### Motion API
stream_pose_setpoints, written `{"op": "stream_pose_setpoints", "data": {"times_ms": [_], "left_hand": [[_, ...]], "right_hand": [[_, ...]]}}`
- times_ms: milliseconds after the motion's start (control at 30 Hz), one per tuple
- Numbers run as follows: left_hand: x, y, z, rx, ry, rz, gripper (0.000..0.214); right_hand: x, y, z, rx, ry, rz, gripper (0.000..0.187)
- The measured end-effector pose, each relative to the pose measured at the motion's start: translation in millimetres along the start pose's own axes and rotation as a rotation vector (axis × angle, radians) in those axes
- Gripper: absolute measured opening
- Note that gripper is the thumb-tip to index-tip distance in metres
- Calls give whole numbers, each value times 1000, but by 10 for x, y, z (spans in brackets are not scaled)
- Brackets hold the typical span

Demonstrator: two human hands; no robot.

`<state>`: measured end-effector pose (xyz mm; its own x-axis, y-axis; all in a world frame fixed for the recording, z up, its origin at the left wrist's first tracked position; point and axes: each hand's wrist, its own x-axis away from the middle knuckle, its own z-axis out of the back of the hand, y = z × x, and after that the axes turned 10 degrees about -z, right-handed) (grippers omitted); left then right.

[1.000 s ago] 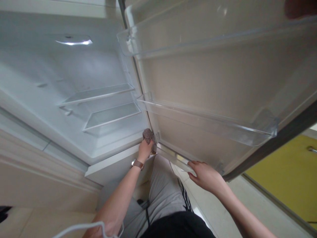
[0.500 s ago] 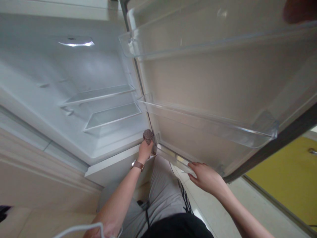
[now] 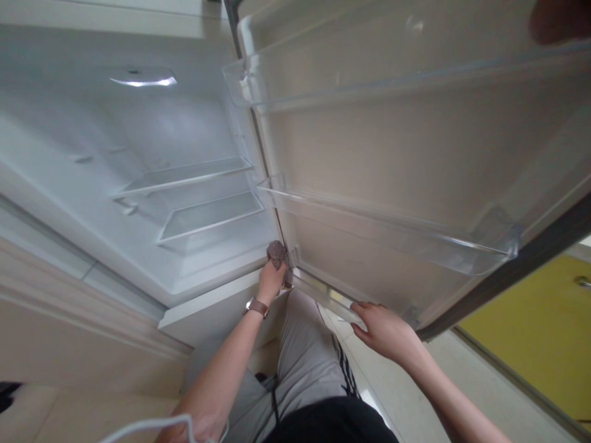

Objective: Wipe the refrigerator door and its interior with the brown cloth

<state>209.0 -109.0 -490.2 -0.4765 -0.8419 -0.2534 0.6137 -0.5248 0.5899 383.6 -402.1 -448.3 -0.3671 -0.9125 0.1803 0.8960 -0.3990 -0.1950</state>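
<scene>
My left hand (image 3: 271, 280), with a watch on its wrist, is closed around a brown speckled cloth (image 3: 276, 253) at the bottom hinge-side corner of an open fridge door (image 3: 397, 147). The fridge compartment (image 3: 194, 264) lies just left of the cloth. My right hand (image 3: 385, 329) grips the rim of the lowest clear door bin (image 3: 318, 292), fingers over the top and thumb on the near side. Part of that bin is hidden behind the hand.
Two glass shelves (image 3: 212, 215) sit inside the fridge below a lit lamp (image 3: 143, 80). Clear door bins (image 3: 392, 231) cross the door above my right hand. A yellow panel (image 3: 535, 332) stands at the right. A blurred dark-red shape (image 3: 558, 21) fills the top right corner.
</scene>
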Motion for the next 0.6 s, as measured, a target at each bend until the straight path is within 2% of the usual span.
{"op": "stream_pose_setpoints", "data": {"times_ms": [600], "left_hand": [[17,19,19,31,-10,-8,27]], "right_hand": [[-4,5,-11,-4,0,10,38]]}}
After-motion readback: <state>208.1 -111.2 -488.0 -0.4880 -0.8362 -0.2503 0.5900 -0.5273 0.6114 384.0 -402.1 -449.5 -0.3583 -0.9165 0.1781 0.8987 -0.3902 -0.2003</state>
